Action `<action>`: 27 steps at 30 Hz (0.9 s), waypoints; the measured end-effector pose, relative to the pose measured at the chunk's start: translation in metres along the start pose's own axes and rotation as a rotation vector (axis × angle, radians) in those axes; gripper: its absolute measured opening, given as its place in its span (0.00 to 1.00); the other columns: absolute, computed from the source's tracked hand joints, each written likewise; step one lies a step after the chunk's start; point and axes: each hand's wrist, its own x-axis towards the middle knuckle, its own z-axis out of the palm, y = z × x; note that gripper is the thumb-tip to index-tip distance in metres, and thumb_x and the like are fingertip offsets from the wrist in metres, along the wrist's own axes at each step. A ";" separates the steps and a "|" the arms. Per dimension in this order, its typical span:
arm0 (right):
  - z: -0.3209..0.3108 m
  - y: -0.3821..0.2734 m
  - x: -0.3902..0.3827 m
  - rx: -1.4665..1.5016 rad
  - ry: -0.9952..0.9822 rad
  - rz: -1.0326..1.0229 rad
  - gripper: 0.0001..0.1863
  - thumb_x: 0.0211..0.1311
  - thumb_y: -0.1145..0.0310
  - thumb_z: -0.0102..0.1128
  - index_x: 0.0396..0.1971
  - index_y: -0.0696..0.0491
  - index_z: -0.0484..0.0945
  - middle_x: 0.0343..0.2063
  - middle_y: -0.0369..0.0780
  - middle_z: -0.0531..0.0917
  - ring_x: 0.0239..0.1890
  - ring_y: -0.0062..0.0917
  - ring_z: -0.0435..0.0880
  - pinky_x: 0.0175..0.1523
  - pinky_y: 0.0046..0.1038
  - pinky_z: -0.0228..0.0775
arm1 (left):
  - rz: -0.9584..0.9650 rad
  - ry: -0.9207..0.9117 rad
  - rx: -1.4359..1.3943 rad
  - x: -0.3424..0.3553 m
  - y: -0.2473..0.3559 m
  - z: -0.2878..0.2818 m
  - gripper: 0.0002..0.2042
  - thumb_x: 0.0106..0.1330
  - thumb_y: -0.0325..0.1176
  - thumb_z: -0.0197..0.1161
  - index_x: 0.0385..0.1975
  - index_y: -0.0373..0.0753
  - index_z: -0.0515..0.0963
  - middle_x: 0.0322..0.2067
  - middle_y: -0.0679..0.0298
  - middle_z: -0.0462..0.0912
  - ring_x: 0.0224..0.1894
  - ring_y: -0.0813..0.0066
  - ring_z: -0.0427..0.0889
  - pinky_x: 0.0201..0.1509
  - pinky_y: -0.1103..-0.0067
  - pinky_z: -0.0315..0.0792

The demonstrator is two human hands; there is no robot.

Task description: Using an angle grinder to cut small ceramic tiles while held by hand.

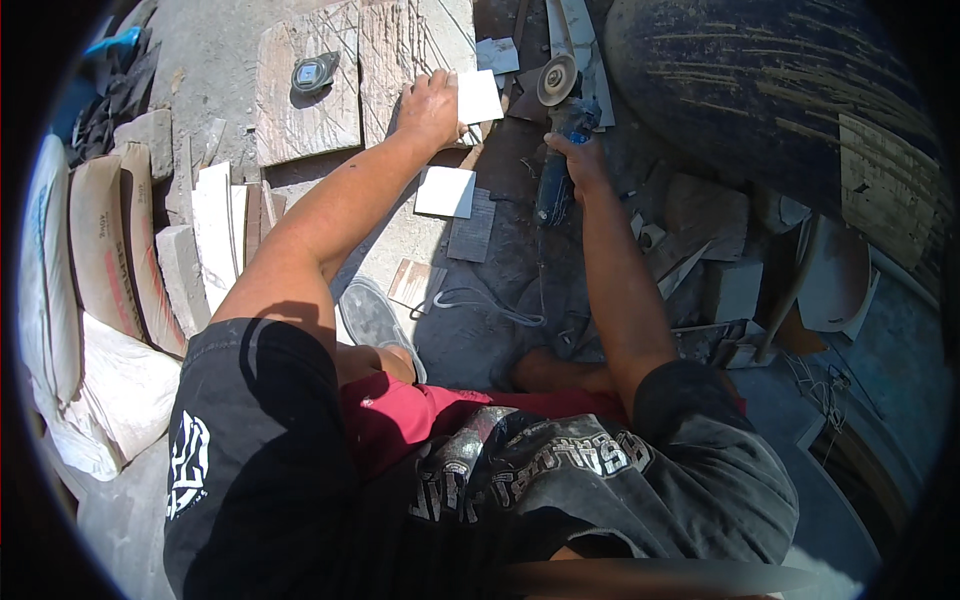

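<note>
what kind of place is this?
Probably a sunlit building-work area: the right hand holds an angle grinder, the left hand a white tile, and sacks stand at the left.

Two hands — one left hand, one right hand. One grinder with one disc. Two white square tiles, one tape measure. Two brown sacks. One black shirt, one pair of red shorts — and one shoe in plain view. One large dark rounded object, partly shown.

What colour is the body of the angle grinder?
The angle grinder's body is blue; head view.
</note>
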 end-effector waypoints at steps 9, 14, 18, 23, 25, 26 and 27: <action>-0.011 -0.021 -0.026 0.257 -0.092 0.019 0.23 0.44 0.68 0.78 0.41 0.55 0.77 0.33 0.39 0.81 0.32 0.26 0.84 0.37 0.34 0.79 | 0.204 0.294 -0.063 -0.019 -0.006 0.030 0.35 0.58 0.47 0.72 0.63 0.35 0.70 0.59 0.50 0.72 0.64 0.50 0.68 0.69 0.60 0.61; 0.015 -0.045 -0.037 -0.025 0.180 -0.047 0.26 0.45 0.61 0.80 0.41 0.58 0.79 0.34 0.41 0.84 0.32 0.29 0.85 0.37 0.35 0.78 | 0.304 -0.323 -0.842 -0.065 0.046 0.037 0.40 0.62 0.64 0.64 0.59 0.31 0.73 0.51 0.46 0.79 0.58 0.49 0.76 0.65 0.65 0.68; 0.041 -0.073 -0.067 -0.036 0.317 -0.091 0.27 0.43 0.60 0.82 0.40 0.59 0.79 0.35 0.42 0.84 0.33 0.31 0.84 0.38 0.36 0.77 | 0.127 -0.643 -1.495 -0.088 0.090 0.024 0.39 0.56 0.62 0.73 0.54 0.33 0.75 0.49 0.57 0.82 0.54 0.67 0.80 0.60 0.71 0.71; 0.037 -0.081 -0.082 0.301 0.066 -0.120 0.28 0.49 0.56 0.77 0.45 0.58 0.78 0.36 0.42 0.84 0.39 0.27 0.85 0.44 0.31 0.79 | 0.169 -0.679 -1.462 -0.082 0.082 -0.013 0.34 0.50 0.45 0.82 0.54 0.36 0.73 0.44 0.63 0.82 0.48 0.72 0.80 0.57 0.75 0.73; 0.022 -0.079 -0.086 0.466 -0.213 -0.022 0.28 0.51 0.57 0.75 0.47 0.57 0.77 0.38 0.42 0.84 0.40 0.26 0.86 0.46 0.31 0.80 | 0.146 -0.748 -1.614 -0.085 0.074 -0.008 0.34 0.50 0.42 0.81 0.54 0.37 0.73 0.44 0.63 0.81 0.47 0.72 0.81 0.56 0.74 0.74; 0.017 -0.080 -0.088 0.623 -0.489 0.074 0.27 0.54 0.57 0.73 0.49 0.57 0.76 0.39 0.42 0.84 0.41 0.25 0.86 0.48 0.31 0.81 | 0.128 -0.821 -1.766 -0.085 0.074 -0.009 0.33 0.50 0.40 0.80 0.55 0.37 0.73 0.44 0.63 0.81 0.47 0.72 0.81 0.56 0.74 0.74; 0.016 -0.078 -0.088 0.629 -0.483 0.069 0.27 0.54 0.57 0.73 0.49 0.57 0.76 0.39 0.42 0.84 0.41 0.25 0.86 0.48 0.31 0.81 | 0.133 -0.827 -1.759 -0.086 0.072 -0.010 0.33 0.50 0.40 0.80 0.55 0.37 0.73 0.44 0.63 0.81 0.47 0.72 0.81 0.56 0.74 0.74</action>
